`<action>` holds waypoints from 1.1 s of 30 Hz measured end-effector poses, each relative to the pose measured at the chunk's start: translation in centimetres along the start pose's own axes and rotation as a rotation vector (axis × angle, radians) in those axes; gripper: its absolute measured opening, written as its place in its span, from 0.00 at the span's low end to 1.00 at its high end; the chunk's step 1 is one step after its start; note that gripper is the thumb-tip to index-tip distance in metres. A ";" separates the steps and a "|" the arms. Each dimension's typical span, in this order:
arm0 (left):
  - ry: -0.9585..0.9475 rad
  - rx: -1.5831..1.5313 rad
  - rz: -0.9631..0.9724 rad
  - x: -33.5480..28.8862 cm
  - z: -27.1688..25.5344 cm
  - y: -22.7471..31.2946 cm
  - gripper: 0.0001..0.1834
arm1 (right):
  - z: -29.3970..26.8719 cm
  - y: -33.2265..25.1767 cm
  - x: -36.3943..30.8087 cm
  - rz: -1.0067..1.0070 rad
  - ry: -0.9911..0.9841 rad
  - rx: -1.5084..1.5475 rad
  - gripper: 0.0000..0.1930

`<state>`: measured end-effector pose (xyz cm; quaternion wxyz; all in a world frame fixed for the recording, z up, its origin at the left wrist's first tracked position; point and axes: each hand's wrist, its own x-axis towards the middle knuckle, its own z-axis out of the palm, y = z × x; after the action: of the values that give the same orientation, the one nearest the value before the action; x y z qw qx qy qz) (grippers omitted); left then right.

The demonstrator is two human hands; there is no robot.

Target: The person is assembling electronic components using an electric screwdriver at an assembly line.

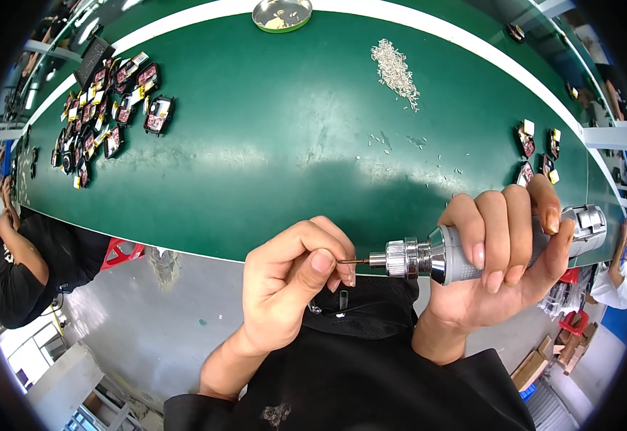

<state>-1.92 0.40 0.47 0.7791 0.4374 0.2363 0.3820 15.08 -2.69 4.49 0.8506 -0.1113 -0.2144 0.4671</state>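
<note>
My right hand (497, 244) is wrapped round a grey electric screwdriver (461, 257) with a silver collar, held level above the table's near edge. A thin coppery bit (355, 261) sticks out of its nose toward the left. My left hand (292, 276) pinches the end of that bit between thumb and fingers, so the tip is hidden. Whether a screw sits at the tip, I cannot tell.
The green table (256, 165) carries a heap of small silvery pins or screws (396, 72), with some strewn nearby. Many black-cased circuit units (116, 108) lie left, several more (526, 140) right. A round tin (282, 16) stands at the far edge. Another person (22, 269) sits at left.
</note>
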 end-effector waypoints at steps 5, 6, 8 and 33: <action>0.023 0.240 0.055 0.4 0.4 0.4 0.09 | 0.2 -0.1 -0.1 -0.002 0.015 -0.066 0.09; 0.040 0.366 0.108 0.5 0.5 0.4 0.07 | 0.1 -0.1 -0.1 -0.011 0.025 -0.080 0.09; 0.018 0.543 0.213 0.6 0.4 0.2 0.06 | -0.2 -0.2 -0.1 -0.017 0.052 -0.072 0.09; 0.550 1.259 0.370 12.0 -18.2 14.2 0.07 | -1.4 3.6 -0.5 0.080 0.418 -0.146 0.08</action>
<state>-13.13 23.75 3.12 0.2128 0.7250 0.5220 0.3957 12.80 -1.19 1.75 0.8469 -0.2754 -0.0621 0.4505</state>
